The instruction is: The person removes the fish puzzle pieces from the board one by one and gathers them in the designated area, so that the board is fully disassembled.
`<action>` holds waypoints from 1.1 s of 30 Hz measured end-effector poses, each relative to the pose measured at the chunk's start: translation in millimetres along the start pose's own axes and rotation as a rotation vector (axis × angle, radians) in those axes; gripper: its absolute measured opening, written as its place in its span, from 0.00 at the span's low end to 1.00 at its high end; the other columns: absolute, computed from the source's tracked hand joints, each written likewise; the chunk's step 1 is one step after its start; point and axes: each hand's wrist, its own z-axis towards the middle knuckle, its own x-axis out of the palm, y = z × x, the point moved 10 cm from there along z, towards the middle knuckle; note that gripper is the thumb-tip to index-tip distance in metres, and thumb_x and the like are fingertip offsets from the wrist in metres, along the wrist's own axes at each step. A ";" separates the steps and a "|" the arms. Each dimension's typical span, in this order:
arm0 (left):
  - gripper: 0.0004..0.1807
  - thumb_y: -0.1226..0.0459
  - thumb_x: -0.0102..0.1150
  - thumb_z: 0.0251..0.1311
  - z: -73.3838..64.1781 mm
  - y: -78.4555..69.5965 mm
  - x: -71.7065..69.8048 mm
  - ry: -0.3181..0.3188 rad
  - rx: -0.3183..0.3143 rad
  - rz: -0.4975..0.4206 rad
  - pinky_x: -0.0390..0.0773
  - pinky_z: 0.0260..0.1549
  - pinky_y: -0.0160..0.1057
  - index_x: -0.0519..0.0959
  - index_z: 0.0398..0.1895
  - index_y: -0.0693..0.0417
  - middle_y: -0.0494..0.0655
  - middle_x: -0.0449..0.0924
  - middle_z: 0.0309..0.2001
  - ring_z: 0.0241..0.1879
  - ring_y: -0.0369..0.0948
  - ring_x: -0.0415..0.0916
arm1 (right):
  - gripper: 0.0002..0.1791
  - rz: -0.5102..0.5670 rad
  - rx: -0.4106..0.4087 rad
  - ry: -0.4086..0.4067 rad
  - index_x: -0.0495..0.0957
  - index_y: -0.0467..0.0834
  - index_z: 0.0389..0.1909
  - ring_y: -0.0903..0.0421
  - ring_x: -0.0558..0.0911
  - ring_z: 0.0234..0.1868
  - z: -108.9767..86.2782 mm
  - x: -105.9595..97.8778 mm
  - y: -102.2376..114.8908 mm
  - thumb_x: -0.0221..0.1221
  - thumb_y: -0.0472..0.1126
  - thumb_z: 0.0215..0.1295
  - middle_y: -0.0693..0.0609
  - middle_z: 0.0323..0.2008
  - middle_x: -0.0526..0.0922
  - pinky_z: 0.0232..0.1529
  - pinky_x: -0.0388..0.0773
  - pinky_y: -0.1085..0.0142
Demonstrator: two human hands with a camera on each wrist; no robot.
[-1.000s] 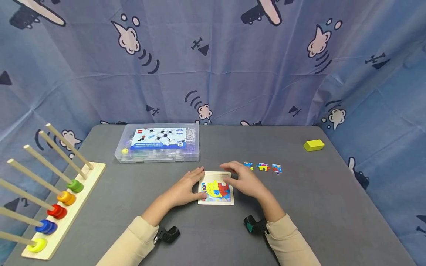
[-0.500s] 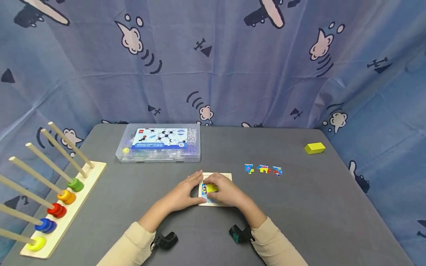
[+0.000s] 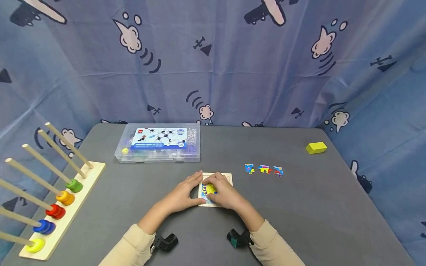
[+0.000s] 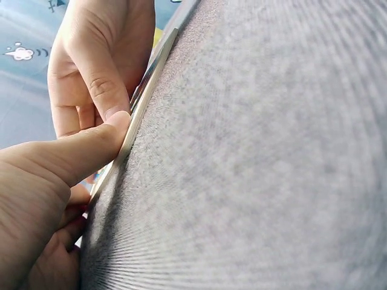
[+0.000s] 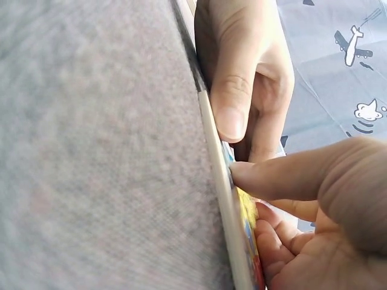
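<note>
A small wooden puzzle board point(image 3: 227, 174) lies flat in front of me, with a yellow fish picture in it. My left hand point(image 3: 181, 194) holds its left side, thumb point(image 4: 91, 151) on the near corner and fingers by the far corner. My right hand point(image 3: 226, 194) reaches over the board and covers its right part. Its thumb point(image 5: 266, 178) and curled fingertips touch the picture from two sides, around a yellow puzzle piece point(image 3: 209, 189). Three loose puzzle pieces point(image 3: 264, 169) lie in a row beyond the right hand. The board's upper strip shows bare wood.
At the back left stands a clear plastic case point(image 3: 159, 157) with a molecule-model label. A wooden peg rack point(image 3: 71, 214) with coloured rings runs along the left edge. A yellow block point(image 3: 316, 147) sits at the far right. A patterned blue curtain point(image 3: 233, 85) hangs behind the grey table point(image 3: 299, 207).
My right hand has moved left from the board's right edge onto the picture, fingertips now around a yellow piece. My left hand stays at the board's left side.
</note>
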 end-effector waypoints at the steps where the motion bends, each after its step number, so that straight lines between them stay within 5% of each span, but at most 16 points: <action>1: 0.45 0.52 0.66 0.54 -0.3 -0.1 -0.9 -0.003 0.002 0.000 0.55 0.67 0.60 0.58 0.71 0.61 0.54 0.52 0.74 0.72 0.55 0.49 | 0.18 0.006 -0.003 -0.003 0.78 0.40 0.47 0.51 0.72 0.49 0.4 -0.1 0.4 0.65 0.31 0.53 0.46 0.46 0.74 0.53 0.71 0.54; 14: 0.45 0.51 0.66 0.54 -0.9 -2.4 -4.9 -0.017 0.015 0.001 0.55 0.68 0.59 0.58 0.71 0.61 0.57 0.54 0.73 0.72 0.55 0.50 | 0.19 0.003 -0.046 -0.055 0.80 0.42 0.45 0.53 0.74 0.47 -0.1 -8.9 11.1 0.65 0.28 0.50 0.50 0.42 0.78 0.51 0.72 0.55; 24: 0.45 0.52 0.66 0.54 -1.8 -1.9 -4.7 -0.023 0.016 0.008 0.56 0.68 0.58 0.59 0.70 0.63 0.56 0.54 0.73 0.72 0.55 0.51 | 0.20 -0.100 -0.113 -0.042 0.80 0.40 0.49 0.53 0.75 0.46 -0.3 -12.7 14.1 0.64 0.31 0.53 0.49 0.43 0.78 0.49 0.73 0.57; 33: 0.45 0.51 0.66 0.54 -0.6 1.5 0.7 0.003 -0.005 0.013 0.54 0.69 0.55 0.58 0.71 0.61 0.52 0.51 0.74 0.73 0.51 0.49 | 0.18 -0.087 -0.034 -0.040 0.80 0.41 0.50 0.54 0.74 0.46 -6.8 -35.6 -4.5 0.64 0.32 0.56 0.49 0.47 0.78 0.47 0.73 0.58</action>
